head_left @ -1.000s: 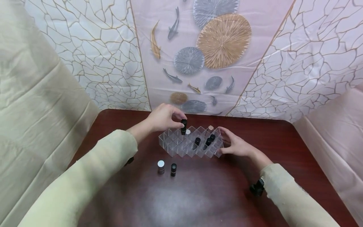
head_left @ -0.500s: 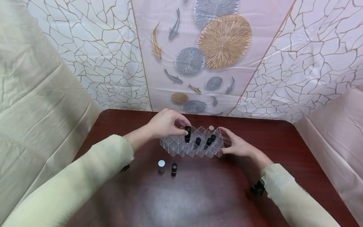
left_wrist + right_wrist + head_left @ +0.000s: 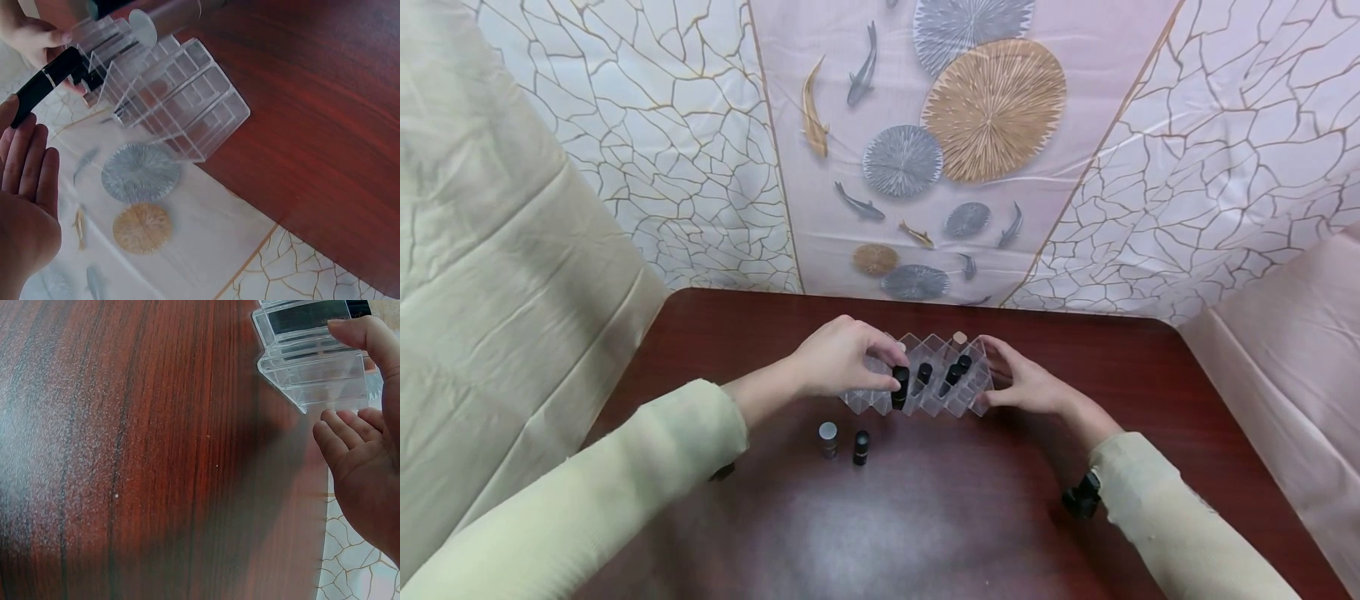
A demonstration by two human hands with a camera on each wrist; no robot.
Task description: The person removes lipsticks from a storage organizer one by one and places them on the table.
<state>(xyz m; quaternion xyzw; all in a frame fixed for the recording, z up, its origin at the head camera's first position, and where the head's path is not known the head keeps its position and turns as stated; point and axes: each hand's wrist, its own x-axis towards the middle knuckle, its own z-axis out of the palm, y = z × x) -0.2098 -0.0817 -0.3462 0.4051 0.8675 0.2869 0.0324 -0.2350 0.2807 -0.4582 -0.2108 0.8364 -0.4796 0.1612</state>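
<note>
My left hand (image 3: 842, 358) pinches a black lipstick tube (image 3: 900, 387) by its top between thumb and fingers, upright over the front side of a clear lipstick organizer (image 3: 951, 408). In the left wrist view the same black lipstick tube (image 3: 47, 84) shows a thin silvery band round its middle. My right hand (image 3: 1026, 379) holds the organizer's right end, thumb at the front and fingers toward the back. Several tubes stand in the diamond-shaped slots, among them a black tube (image 3: 925, 372) and a peach-topped tube (image 3: 958, 338). My left hand hides part of the organizer's left half.
In front of the organizer, a silver-topped tube (image 3: 828, 439) and a short black tube (image 3: 861, 447) stand on the dark red wooden table (image 3: 925, 517). Patterned cloth (image 3: 902, 158) hangs behind the table's back edge, with plain cloth at both sides.
My left hand has carried the black lipstick tube from the back left of the organizer forward and slightly right, to its front side. My right hand stays at the right end.
</note>
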